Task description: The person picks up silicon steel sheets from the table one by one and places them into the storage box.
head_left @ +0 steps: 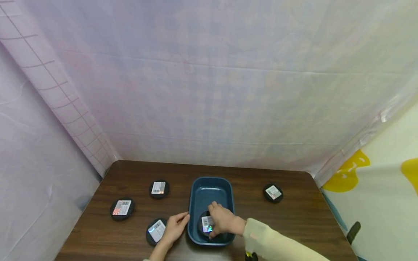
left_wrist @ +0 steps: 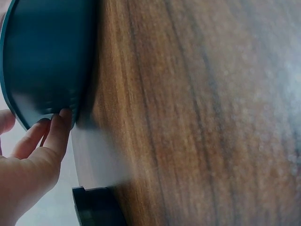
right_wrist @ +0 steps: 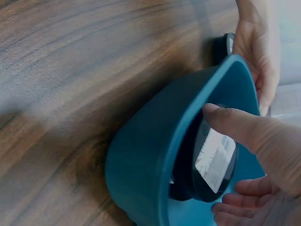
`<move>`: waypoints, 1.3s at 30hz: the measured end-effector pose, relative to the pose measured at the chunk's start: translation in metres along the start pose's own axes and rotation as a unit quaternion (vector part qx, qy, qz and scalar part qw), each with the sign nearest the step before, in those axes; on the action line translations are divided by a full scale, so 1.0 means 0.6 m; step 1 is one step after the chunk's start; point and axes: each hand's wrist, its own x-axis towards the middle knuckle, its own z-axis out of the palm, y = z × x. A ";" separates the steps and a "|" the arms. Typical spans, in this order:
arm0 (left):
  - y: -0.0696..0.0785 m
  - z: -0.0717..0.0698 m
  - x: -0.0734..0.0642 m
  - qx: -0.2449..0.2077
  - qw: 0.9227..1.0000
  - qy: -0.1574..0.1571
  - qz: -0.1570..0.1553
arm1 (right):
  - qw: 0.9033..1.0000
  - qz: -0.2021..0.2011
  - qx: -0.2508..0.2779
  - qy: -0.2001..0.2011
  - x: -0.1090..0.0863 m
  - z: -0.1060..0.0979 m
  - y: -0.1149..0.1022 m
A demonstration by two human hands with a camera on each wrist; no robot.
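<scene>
labelled black disc point(right_wrist: 215, 162) sits pinched in right grip point(head_left: 223, 219), relaxed left grip point(head_left: 175, 228) touching tray point(head_left: 209, 199)

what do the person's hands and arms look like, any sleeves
The left hand and right hand are bare, no gloves visible. A pale yellow sleeve reaches the right wrist, with a small black and yellow item, partly cut off, beside it. Only a sliver of pale cloth shows on the left.

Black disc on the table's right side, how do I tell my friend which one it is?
Find the brown table, then the blue tub in its middle. To the tub's right, a round black disc with a pale label lies on the wood. It's the only disc on that side; the other discs are left of the tub or inside it.
</scene>
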 end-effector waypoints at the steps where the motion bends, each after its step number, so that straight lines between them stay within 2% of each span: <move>1: 0.000 0.000 0.001 0.002 1.000 -0.001 0.001 | 1.000 -0.002 0.004 0.005 0.001 -0.002 0.002; 11: 0.001 -0.001 0.001 0.005 1.000 -0.002 0.002 | 0.995 -0.019 0.022 0.092 0.008 -0.024 0.024; 13: 0.020 -0.004 -0.006 -0.001 1.000 0.001 0.002 | 0.994 -0.016 0.028 0.103 0.009 -0.031 0.028; 18: 0.022 -0.003 -0.008 0.001 1.000 0.007 -0.004 | 0.993 0.004 0.048 0.112 0.011 -0.045 0.041; 20: 0.003 0.000 -0.003 0.002 1.000 0.009 -0.007 | 0.991 0.012 0.057 0.120 0.011 -0.050 0.049; 21: 0.002 0.001 -0.002 0.002 1.000 0.010 -0.009 | 0.990 0.016 0.061 0.123 0.010 -0.052 0.053; 27: 0.004 0.000 -0.001 0.002 1.000 0.005 -0.008 | 0.986 0.066 0.091 0.125 0.004 -0.063 0.078; 33: 0.004 0.000 -0.002 0.006 1.000 0.003 -0.013 | 0.980 0.086 0.097 0.152 -0.006 -0.066 0.108; 39: 0.003 0.000 -0.002 0.004 1.000 0.003 -0.012 | 0.977 0.098 0.077 0.175 -0.018 -0.069 0.140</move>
